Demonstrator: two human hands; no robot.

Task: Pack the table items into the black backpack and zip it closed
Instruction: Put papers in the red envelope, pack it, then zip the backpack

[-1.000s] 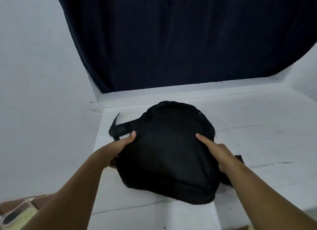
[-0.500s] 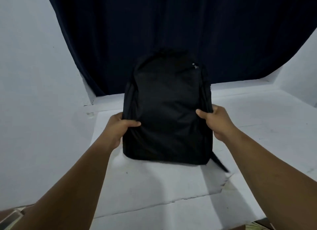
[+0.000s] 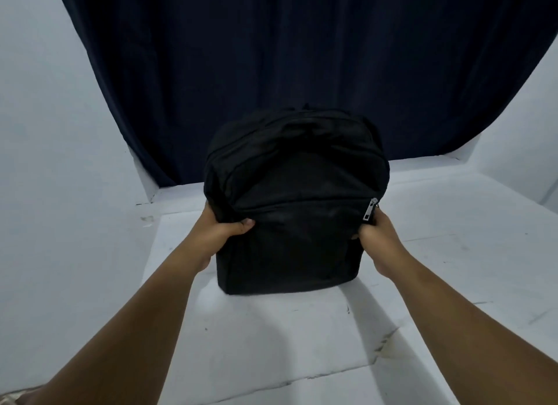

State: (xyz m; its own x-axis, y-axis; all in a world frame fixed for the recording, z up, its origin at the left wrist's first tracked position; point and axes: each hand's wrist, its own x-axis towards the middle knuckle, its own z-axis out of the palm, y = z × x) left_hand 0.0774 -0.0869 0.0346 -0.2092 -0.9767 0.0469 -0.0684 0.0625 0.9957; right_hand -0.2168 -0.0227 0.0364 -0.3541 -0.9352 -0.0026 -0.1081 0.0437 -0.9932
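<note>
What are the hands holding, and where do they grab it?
Both grip the black backpack by its sides: the left hand on its left edge, the right hand on its right edge, just below the silver zipper pull.

Dark navy fabric curtain (image 3: 302, 57) against plain white walls (image 3: 45, 132).
The curtain hung in soft folds behind a scuffed white table surface (image 3: 271, 344), reaching down to a white ledge (image 3: 428, 163).

Both bare forearms reach forward from the near edge, converging toward the middle. The left hand (image 3: 225, 231) curls its fingers and thumb in a grip, thumb pointing right. The right hand (image 3: 377, 234) is clenched likewise, knuckles up.
</note>
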